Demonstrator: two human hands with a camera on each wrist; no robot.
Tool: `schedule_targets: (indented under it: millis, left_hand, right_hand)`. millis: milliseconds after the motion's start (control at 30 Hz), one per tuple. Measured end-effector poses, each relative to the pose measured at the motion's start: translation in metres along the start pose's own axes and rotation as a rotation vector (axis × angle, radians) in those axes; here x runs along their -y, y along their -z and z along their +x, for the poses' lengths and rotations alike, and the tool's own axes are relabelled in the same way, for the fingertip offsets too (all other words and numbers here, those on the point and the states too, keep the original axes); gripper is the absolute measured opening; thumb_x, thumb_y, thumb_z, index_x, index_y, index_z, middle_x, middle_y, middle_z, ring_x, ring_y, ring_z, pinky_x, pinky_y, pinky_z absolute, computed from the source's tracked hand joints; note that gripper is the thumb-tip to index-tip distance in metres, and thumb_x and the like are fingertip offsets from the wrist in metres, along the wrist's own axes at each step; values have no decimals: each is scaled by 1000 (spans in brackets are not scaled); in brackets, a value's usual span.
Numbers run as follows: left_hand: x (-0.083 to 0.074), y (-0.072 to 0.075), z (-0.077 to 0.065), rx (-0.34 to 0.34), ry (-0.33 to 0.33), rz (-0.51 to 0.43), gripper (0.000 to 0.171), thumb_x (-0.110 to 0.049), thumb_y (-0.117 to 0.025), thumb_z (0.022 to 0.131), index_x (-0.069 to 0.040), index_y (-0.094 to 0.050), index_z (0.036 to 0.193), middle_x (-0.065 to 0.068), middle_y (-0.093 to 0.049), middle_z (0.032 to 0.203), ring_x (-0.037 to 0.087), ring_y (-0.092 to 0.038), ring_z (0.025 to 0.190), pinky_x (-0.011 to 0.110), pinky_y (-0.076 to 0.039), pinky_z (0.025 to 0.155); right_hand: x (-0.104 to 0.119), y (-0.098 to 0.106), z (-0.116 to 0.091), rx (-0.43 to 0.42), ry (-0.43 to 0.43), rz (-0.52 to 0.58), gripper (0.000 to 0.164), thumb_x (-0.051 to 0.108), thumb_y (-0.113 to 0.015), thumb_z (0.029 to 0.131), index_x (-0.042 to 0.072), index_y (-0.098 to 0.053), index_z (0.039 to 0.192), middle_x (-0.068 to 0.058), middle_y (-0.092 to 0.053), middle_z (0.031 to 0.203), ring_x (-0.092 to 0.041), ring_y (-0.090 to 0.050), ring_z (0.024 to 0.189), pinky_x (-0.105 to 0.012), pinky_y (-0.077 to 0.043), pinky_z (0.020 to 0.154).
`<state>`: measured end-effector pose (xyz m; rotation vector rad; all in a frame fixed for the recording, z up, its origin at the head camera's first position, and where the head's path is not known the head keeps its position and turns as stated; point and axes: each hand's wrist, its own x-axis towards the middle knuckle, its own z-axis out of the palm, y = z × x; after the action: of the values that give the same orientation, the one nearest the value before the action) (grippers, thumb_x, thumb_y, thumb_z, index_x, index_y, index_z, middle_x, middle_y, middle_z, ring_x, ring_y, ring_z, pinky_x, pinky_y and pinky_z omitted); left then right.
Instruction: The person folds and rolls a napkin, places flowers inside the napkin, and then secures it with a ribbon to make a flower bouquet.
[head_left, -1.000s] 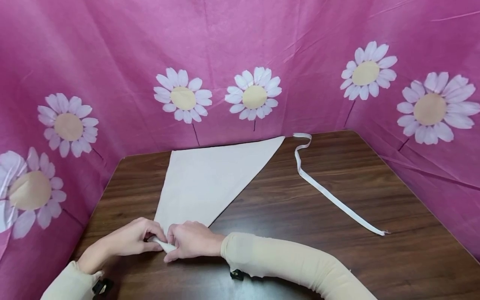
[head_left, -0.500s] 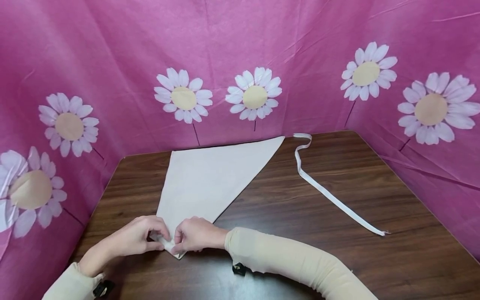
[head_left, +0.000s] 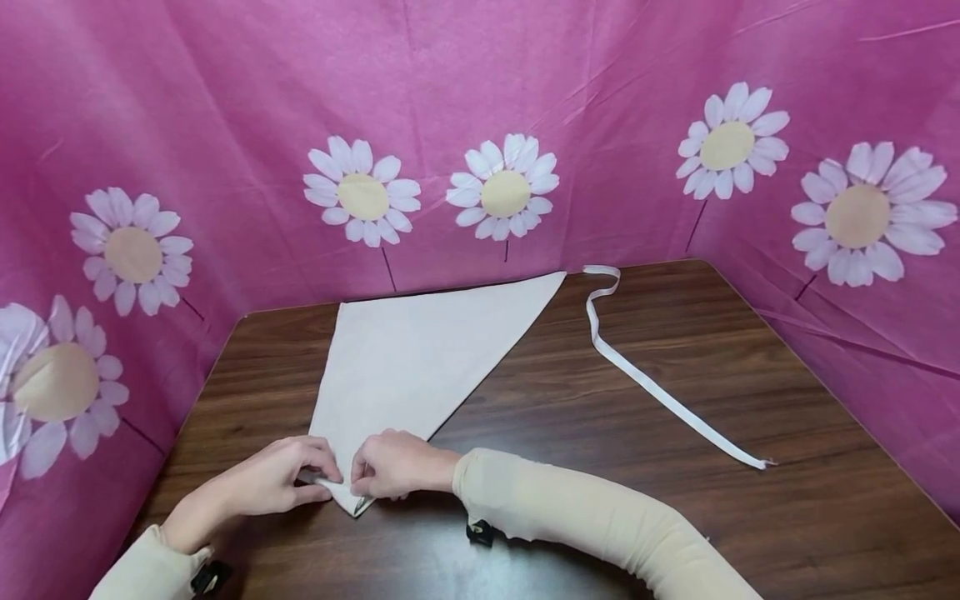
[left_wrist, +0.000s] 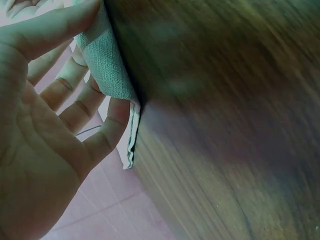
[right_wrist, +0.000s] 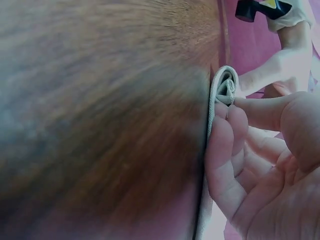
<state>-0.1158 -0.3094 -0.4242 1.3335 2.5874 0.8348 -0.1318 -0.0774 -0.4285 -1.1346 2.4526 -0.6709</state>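
A cream cloth (head_left: 412,367) lies flat on the brown table, wide at the back and narrowing towards me. At its near end, my left hand (head_left: 273,479) pinches the folded left edge between thumb and fingers. My right hand (head_left: 397,465) pinches the same end from the right, close to the pointed tip. In the left wrist view, the folded cloth (left_wrist: 107,65) passes between the thumb and fingers of the left hand (left_wrist: 40,145). From the right wrist, a rolled end of cloth (right_wrist: 225,82) shows its open coil above the fingertips of the right hand (right_wrist: 265,180).
A narrow white strip (head_left: 660,392), like tape or elastic, lies on the right of the wooden table (head_left: 570,425), with a curl at its far end. Pink curtains (head_left: 480,75) printed with daisies hang around the table's back and sides.
The twisted near end of the cloth has opened into a flatter, pointed fold. My right hand has shifted slightly right and away from me. The left hand has stayed nearly in place.
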Motion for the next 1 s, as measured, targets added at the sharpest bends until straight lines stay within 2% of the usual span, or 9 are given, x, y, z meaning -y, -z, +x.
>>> schedule_targets:
  millis: [133,233,433,567,667,733,833,933,1000]
  left_hand:
    - [-3,1,-1,19,29,-25,27,-4,-81,83,-27,-72,94,-17,-62,92,2,-61,86,25,-54,74]
    - [-3,4,-3,40,45,-50,22,-7,-79,86,-26,-72,94,-17,-61,90,1,-59,84,26,-53,73]
    - [4,10,0,138,128,-241,9,-10,-70,96,-18,-72,96,-12,-63,88,0,-56,80,25,-51,66]
    - [4,12,3,181,164,-311,7,-10,-67,98,-16,-72,99,-9,-64,87,1,-56,78,24,-49,65]
    - [3,11,5,191,157,-324,8,-10,-66,99,-16,-71,100,-9,-64,85,-1,-54,75,23,-48,63]
    - [3,10,6,186,144,-322,9,-9,-65,99,-15,-71,102,-9,-63,84,-1,-53,74,23,-48,63]
    - [2,7,6,138,130,-291,10,-8,-66,99,-13,-69,106,-8,-64,87,0,-54,76,24,-49,63]
    - [0,6,4,53,125,-188,14,-8,-70,96,-14,-66,108,-8,-64,91,3,-57,78,25,-50,64]
    - [-1,5,3,10,120,-131,20,-7,-74,92,-15,-65,108,-8,-65,94,5,-59,81,26,-51,66]
  right_hand:
    - [-2,0,-2,-33,45,-56,10,31,-75,93,23,-74,87,22,-56,61,6,-51,58,-14,-41,56]
    - [0,1,-5,-54,67,-91,20,44,-76,90,25,-73,85,23,-55,60,8,-50,61,-13,-40,57]
    - [6,2,-12,-123,102,-228,39,60,-75,85,28,-60,68,19,-45,55,2,-44,54,-17,-35,47]
    - [7,1,-11,-149,99,-260,39,59,-74,86,28,-60,69,19,-45,57,1,-43,54,-19,-34,46]
    - [6,-1,-9,-141,82,-202,27,49,-75,90,27,-66,76,22,-52,58,3,-47,55,-17,-37,48]
    - [3,-2,-7,-124,63,-126,18,39,-76,91,25,-70,83,21,-59,62,7,-50,59,-15,-39,52]
    - [-2,-2,-5,-63,6,88,10,24,-76,92,17,-70,94,15,-67,70,5,-57,57,-15,-46,53]
    - [-7,0,-5,-4,-73,318,11,13,-75,92,12,-66,98,7,-69,71,-6,-61,50,-21,-50,48]
    - [-9,2,-5,18,-109,404,9,10,-73,93,10,-66,98,5,-67,68,-12,-60,46,-25,-50,43]
